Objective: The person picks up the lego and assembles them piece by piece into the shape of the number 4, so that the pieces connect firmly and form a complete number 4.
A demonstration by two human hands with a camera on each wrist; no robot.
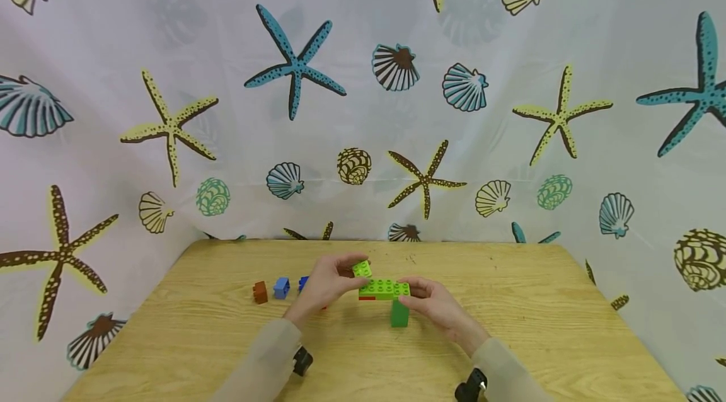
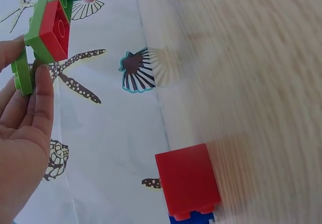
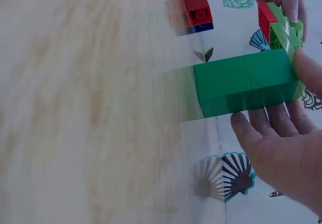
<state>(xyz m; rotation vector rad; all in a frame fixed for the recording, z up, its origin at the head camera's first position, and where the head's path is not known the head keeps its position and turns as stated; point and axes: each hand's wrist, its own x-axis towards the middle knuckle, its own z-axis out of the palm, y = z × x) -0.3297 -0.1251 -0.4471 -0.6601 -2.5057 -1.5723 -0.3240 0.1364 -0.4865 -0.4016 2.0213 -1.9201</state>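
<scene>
My left hand [image 1: 328,282] pinches a small light green toy brick [image 1: 362,269] between thumb and fingers. That brick is tilted, right at the left end of a long light green brick [image 1: 379,289]. The long brick lies across the top of a stack of dark green bricks [image 1: 399,314] and juts out to the left. A red brick [image 2: 56,30] sits on the underside of its overhanging end. My right hand [image 1: 439,307] grips the stack's top, with the thumb at the light green brick and the other fingers along the dark green bricks [image 3: 246,83].
Left of the structure, a brown brick [image 1: 259,292] and a light blue brick [image 1: 282,287] stand on the wooden table [image 1: 510,301]. A red brick [image 2: 188,178] on a blue one [image 2: 193,218] is mostly behind my left hand in the head view. A shell-patterned curtain [image 1: 340,137] hangs behind.
</scene>
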